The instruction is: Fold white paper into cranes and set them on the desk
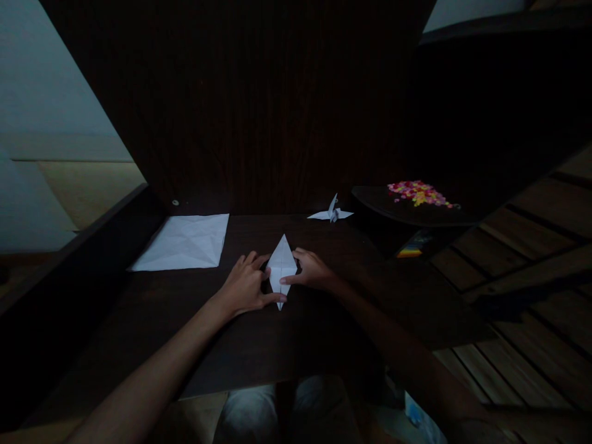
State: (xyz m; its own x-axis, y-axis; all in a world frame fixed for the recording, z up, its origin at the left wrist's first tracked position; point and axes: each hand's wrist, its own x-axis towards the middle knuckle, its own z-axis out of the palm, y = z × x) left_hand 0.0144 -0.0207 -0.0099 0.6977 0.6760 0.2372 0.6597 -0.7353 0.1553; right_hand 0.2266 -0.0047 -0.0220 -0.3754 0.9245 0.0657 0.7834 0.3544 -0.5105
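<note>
A white sheet of paper folded into a long diamond (283, 262) lies on the dark desk, one point toward me and one away, with a crease down its middle. My left hand (247, 285) grips it from the left, its thumb pressing near the lower point and its fingers along the left edge. From the right, my right hand (311, 269) closes on the other edge, thumb lying across the paper's middle and fingers at the upper right side. The fingertips under the edges are partly hidden.
Flat creased white paper (185, 242) lies at the left of the desk (222, 354). A folded paper crane (333, 214) stands by the back panel. Small pink, red and yellow pieces (420, 193) are heaped on a curved shelf (374, 200) at right. A raised side board (83, 246) borders the left.
</note>
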